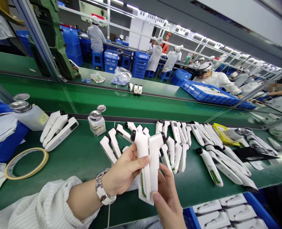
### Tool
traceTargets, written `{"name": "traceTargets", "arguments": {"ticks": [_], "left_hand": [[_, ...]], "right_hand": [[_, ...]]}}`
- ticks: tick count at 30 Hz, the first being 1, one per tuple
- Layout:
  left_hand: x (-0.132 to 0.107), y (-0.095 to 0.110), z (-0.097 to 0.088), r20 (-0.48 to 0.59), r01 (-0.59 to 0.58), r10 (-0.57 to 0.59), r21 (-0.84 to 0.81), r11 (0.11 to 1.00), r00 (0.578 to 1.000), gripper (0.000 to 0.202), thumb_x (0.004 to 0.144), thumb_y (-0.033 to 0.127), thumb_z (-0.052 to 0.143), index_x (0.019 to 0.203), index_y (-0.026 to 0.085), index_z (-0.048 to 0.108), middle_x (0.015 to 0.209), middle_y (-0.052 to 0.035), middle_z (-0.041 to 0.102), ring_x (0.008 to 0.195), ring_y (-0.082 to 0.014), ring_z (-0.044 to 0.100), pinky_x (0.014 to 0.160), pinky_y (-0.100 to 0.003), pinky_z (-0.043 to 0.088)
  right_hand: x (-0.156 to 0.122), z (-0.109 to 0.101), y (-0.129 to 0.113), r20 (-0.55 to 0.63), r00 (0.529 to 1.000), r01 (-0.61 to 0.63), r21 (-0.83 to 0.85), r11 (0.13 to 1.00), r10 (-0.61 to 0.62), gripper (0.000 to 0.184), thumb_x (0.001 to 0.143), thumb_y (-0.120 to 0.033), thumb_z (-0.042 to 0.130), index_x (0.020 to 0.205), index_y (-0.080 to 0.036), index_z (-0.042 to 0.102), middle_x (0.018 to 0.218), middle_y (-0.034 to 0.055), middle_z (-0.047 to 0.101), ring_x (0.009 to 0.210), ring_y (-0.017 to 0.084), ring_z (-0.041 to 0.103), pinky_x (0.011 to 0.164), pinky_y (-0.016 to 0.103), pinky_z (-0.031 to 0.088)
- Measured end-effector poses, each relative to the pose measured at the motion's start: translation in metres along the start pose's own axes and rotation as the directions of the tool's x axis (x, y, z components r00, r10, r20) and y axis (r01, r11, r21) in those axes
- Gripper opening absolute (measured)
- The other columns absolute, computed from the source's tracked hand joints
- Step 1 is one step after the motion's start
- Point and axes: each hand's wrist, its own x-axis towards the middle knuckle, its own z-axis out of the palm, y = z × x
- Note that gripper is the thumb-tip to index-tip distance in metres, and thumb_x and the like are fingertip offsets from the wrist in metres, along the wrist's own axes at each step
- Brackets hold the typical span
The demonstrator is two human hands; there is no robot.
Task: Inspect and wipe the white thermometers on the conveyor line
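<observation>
My left hand (124, 171), with a watch on the wrist, grips a white handheld thermometer (141, 159) upright by its handle. My right hand (167, 197) holds a second white thermometer (154, 159) pressed side by side against the first, fingers up along its handle. Both devices are above the green bench (83, 156). Just behind them lie several more white thermometers (174, 146) in a loose heap.
A tape roll (26, 163) lies left. Two pump bottles (97, 122) (28, 111) and three thermometers (58, 128) sit behind it. A blue tray (226, 213) of white parts is at the lower right. A conveyor belt (141, 101) runs beyond; other workers sit farther back.
</observation>
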Motion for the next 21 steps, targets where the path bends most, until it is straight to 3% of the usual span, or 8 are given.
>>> {"name": "traceTargets", "arguments": {"ticks": [5, 8, 14, 21], "left_hand": [[0.0018, -0.0055, -0.0004, -0.041, -0.102, 0.105, 0.057, 0.993, 0.994, 0.042, 0.076, 0.027, 0.069, 0.112, 0.024, 0.047, 0.102, -0.0049, 0.065, 0.087, -0.0193, 0.064, 0.073, -0.029, 0.05], [0.0012, -0.004, 0.0009, -0.035, -0.041, 0.044, 0.079, 0.996, 0.998, 0.032, 0.084, 0.032, 0.058, 0.113, 0.022, 0.049, 0.102, -0.0063, 0.065, 0.087, -0.0195, 0.064, 0.07, -0.028, 0.05], [0.002, 0.0026, 0.0004, 0.03, 0.045, -0.046, 0.022, 0.999, 0.999, 0.04, 0.085, 0.016, 0.053, 0.124, 0.02, 0.043, 0.106, -0.0099, 0.063, 0.092, -0.0208, 0.063, 0.077, -0.033, 0.05], [0.0049, 0.0011, -0.0007, 0.076, 0.054, -0.053, -0.011, 0.999, 0.996, 0.033, 0.086, 0.014, 0.05, 0.119, 0.015, 0.047, 0.109, -0.0119, 0.062, 0.091, -0.0201, 0.062, 0.08, -0.035, 0.05]], "right_hand": [[0.0079, -0.0013, 0.0062, 0.043, 0.996, -0.081, 0.057, 0.995, 0.078, 0.051, 0.075, -0.034, 0.071, 0.122, -0.032, 0.051, 0.113, 0.0025, 0.067, 0.102, 0.023, 0.061, 0.087, 0.035, 0.049], [0.0094, 0.0003, 0.0032, 0.034, 0.997, -0.077, 0.111, 0.991, 0.074, 0.051, 0.078, -0.032, 0.068, 0.125, -0.031, 0.049, 0.115, 0.0032, 0.066, 0.102, 0.022, 0.062, 0.085, 0.033, 0.05], [0.0111, 0.0, 0.0001, -0.003, 0.994, -0.104, 0.213, 0.971, 0.107, 0.048, 0.077, -0.031, 0.069, 0.122, -0.033, 0.053, 0.116, 0.0009, 0.066, 0.105, 0.023, 0.061, 0.088, 0.035, 0.049], [0.0084, -0.0001, 0.0012, -0.063, 0.99, -0.102, 0.281, 0.954, 0.124, 0.052, 0.073, -0.031, 0.072, 0.122, -0.032, 0.054, 0.113, 0.0023, 0.067, 0.105, 0.023, 0.061, 0.085, 0.033, 0.051]]}}
